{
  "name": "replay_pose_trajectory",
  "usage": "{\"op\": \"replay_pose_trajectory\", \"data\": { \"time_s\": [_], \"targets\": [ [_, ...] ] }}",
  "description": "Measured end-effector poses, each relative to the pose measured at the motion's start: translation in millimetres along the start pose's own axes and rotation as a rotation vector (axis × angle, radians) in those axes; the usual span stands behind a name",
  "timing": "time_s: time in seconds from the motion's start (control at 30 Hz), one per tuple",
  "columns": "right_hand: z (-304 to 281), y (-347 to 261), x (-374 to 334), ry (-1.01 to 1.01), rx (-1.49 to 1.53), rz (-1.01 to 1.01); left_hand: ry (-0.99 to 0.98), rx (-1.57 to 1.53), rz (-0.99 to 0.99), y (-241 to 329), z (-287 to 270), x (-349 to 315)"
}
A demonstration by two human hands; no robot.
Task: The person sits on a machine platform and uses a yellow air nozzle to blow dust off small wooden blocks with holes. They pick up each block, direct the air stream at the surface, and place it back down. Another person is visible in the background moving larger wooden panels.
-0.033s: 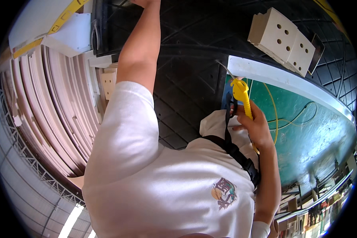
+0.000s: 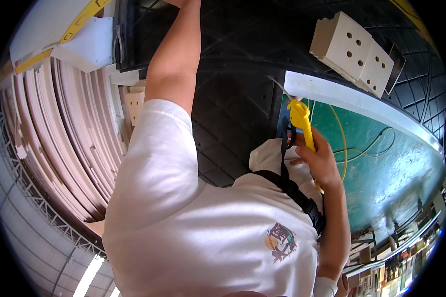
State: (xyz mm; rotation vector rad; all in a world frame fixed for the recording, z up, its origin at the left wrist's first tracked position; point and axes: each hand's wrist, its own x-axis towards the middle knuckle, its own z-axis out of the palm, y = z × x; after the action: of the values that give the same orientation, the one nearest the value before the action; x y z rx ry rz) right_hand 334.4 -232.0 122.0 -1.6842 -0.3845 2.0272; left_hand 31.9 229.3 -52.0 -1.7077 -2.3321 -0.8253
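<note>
My right hand (image 2: 323, 161) is wrapped round the handle of a yellow air blow gun (image 2: 299, 114). Its thin metal nozzle (image 2: 279, 86) points up and to the left, over the dark surface. Beside the gun's handle hangs a black strap (image 2: 284, 156), which joins a buckled black belt across my shirt. My left arm reaches far forward to the top edge. Only a sliver of my left hand (image 2: 176, 2) shows there; its fingers are cut off from view.
Stacked pale boards with round holes (image 2: 354, 52) lie at the far right on the black surface (image 2: 233, 109). A yellow hose (image 2: 345, 143) loops over the green floor (image 2: 376, 173). Long boards (image 2: 69, 133) are stacked at the left, below a white and yellow machine part (image 2: 86, 44).
</note>
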Motion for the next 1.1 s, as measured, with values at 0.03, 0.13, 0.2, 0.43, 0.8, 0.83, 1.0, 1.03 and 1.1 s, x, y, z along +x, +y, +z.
{"op": "replay_pose_trajectory", "data": {
  "time_s": [0.03, 0.13, 0.2, 0.43, 0.8, 0.83, 1.0, 1.03, 1.1],
  "targets": [
    [1.8, -3.4, -1.0, -0.011, -0.019, -0.003, -0.005, 0.020, -0.054, 0.7, 3.5, 3.6],
    [7.2, -10.4, -5.8, -0.005, -0.081, -0.016, -0.047, 0.064, -0.146, 33.6, -5.5, 4.5],
    [10.2, -16.4, -5.4, -0.023, -0.141, -0.016, -0.079, 0.106, -0.153, 41.8, -16.2, 1.2],
    [12.9, -16.9, -5.1, -0.075, -0.193, -0.019, 0.002, -0.047, -0.016, 4.0, 3.3, -0.6],
    [6.3, -11.5, -10.8, -0.086, -0.127, -0.059, -0.324, 0.045, 0.238, 14.8, -12.5, -26.9],
    [5.7, -11.0, -11.1, -0.086, -0.128, -0.059, -0.316, 0.040, 0.241, 16.0, -12.7, -26.4],
    [9.4, -29.2, -21.0, -0.080, -0.035, -0.132, -0.256, 0.026, 0.248, 19.5, -12.6, -27.8],
    [11.7, -37.1, -24.6, -0.077, -0.003, -0.156, -0.242, 0.022, 0.251, 16.8, -10.2, -26.9],
    [14.5, -57.7, -32.9, -0.106, -0.007, -0.188, -0.214, 0.009, 0.257, 8.7, -2.6, -26.7]
  ]
}}
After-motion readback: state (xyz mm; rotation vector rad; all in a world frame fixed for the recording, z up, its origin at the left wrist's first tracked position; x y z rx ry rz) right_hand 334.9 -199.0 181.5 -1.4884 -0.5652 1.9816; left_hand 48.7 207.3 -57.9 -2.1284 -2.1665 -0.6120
